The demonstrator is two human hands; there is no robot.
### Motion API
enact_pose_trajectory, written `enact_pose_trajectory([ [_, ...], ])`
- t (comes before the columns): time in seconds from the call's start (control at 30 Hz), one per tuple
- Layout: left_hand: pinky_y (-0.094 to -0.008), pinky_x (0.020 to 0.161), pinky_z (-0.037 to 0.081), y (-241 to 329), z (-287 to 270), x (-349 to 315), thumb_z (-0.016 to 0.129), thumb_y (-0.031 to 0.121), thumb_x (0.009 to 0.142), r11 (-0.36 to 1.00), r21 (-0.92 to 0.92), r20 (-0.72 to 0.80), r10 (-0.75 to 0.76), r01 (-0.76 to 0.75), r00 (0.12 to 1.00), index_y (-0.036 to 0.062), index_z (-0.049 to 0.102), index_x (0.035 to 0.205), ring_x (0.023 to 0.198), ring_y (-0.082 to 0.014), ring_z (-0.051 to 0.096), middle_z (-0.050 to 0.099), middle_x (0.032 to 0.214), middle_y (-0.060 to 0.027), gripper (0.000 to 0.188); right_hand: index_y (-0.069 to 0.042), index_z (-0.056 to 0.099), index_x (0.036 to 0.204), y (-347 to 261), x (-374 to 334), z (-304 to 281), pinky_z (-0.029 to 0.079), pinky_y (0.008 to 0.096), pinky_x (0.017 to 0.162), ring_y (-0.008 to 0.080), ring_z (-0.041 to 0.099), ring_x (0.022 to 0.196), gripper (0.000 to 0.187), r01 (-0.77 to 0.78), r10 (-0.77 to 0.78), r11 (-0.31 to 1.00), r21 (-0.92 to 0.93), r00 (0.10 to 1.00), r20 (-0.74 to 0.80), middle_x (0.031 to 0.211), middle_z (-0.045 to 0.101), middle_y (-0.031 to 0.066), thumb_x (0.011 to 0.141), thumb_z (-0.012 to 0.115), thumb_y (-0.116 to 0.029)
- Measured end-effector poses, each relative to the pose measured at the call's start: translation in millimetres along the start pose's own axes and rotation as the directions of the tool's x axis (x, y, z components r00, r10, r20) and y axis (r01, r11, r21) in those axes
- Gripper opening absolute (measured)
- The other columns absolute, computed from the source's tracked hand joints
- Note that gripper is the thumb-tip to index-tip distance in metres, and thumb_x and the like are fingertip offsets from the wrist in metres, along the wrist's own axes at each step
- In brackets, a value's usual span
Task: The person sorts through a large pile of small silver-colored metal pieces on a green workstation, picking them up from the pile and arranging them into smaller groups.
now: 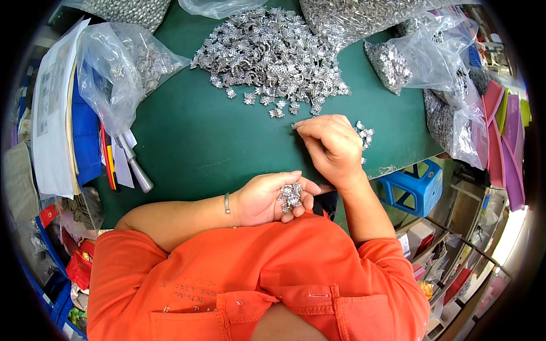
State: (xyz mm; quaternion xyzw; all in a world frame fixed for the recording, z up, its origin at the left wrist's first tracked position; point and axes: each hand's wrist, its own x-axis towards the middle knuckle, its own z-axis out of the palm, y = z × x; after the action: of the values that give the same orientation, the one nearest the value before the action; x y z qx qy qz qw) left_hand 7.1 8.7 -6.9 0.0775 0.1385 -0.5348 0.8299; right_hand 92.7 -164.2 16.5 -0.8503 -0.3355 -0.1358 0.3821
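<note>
My left hand (259,198) is cupped palm up close to my body, its fingers curled round a cluster of small silver metal pieces (290,195). Above the green table, my right hand (336,146) pinches one small metal piece (295,126) between thumb and forefinger. In front of it lies a large heap of the same jagged, perforated-looking metal pieces (267,54), several of them loose along its near edge. A smaller group of pieces (364,135) lies just right of my right hand, partly hidden by it.
Clear plastic bags of metal parts lie at the left (111,68), far right (392,65) and back (364,17). A screwdriver-like tool with a metal handle (139,173) and papers (54,113) are at the left. A blue stool (418,190) stands beyond the table's right edge.
</note>
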Motion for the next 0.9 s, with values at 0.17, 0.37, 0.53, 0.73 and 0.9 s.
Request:
enact_pose_trajectory([
  [0.17,-0.0265,0.062,0.050,-2,-6,2,0.031,0.037,0.107,1.000,-0.001,0.048,0.005,-0.005,0.999,0.0012,0.058,0.123,0.081,-0.0148,0.063,0.067,0.100,-0.0086,0.048,-0.008,0.068,0.085,-2,-2,-3,0.050,0.0355,0.070,0.0237,0.068,0.075,0.020,-0.027,0.027,0.999,-0.033,1.000,0.005,0.081,0.071,0.0045,0.071,0.073,0.005],
  [0.37,-0.0267,0.062,0.050,-2,-6,1,0.032,0.035,0.107,1.000,0.007,0.042,0.015,-0.015,0.999,0.0010,0.059,0.123,0.081,-0.0151,0.063,0.067,0.101,-0.0089,0.046,-0.008,0.067,0.084,-4,5,-4,0.049,0.0353,0.066,0.0237,0.068,0.074,0.019,-0.056,0.057,0.997,0.049,0.998,-0.021,0.081,0.071,0.0047,0.071,0.072,0.005],
  [0.53,-0.0270,0.062,0.050,-1,-6,1,0.032,0.035,0.107,1.000,-0.001,0.043,0.004,-0.004,0.999,0.0008,0.058,0.123,0.081,-0.0152,0.063,0.067,0.101,-0.0089,0.046,-0.008,0.067,0.085,2,2,-3,0.048,0.0346,0.065,0.0237,0.067,0.074,0.020,0.011,-0.011,1.000,0.006,0.998,0.065,0.083,0.071,0.0050,0.071,0.072,0.006],
  [0.73,-0.0268,0.062,0.050,-1,-5,0,0.033,0.036,0.107,1.000,0.001,0.040,0.008,-0.008,0.999,0.0011,0.058,0.123,0.081,-0.0150,0.063,0.067,0.100,-0.0085,0.046,-0.006,0.066,0.083,5,4,-3,0.050,0.0346,0.070,0.0254,0.068,0.079,0.020,0.007,-0.020,0.990,0.138,0.995,0.096,0.086,0.072,0.0044,0.071,0.072,0.008],
  [0.9,-0.0266,0.062,0.049,-1,-4,1,0.033,0.036,0.107,1.000,0.005,0.029,0.002,-0.002,1.000,0.0015,0.058,0.123,0.080,-0.0149,0.063,0.067,0.099,-0.0083,0.046,-0.008,0.065,0.081,5,0,-12,0.048,0.0360,0.079,0.0247,0.067,0.088,0.021,0.105,-0.116,0.993,0.061,0.966,0.232,0.089,0.071,0.0051,0.068,0.072,0.007],
])
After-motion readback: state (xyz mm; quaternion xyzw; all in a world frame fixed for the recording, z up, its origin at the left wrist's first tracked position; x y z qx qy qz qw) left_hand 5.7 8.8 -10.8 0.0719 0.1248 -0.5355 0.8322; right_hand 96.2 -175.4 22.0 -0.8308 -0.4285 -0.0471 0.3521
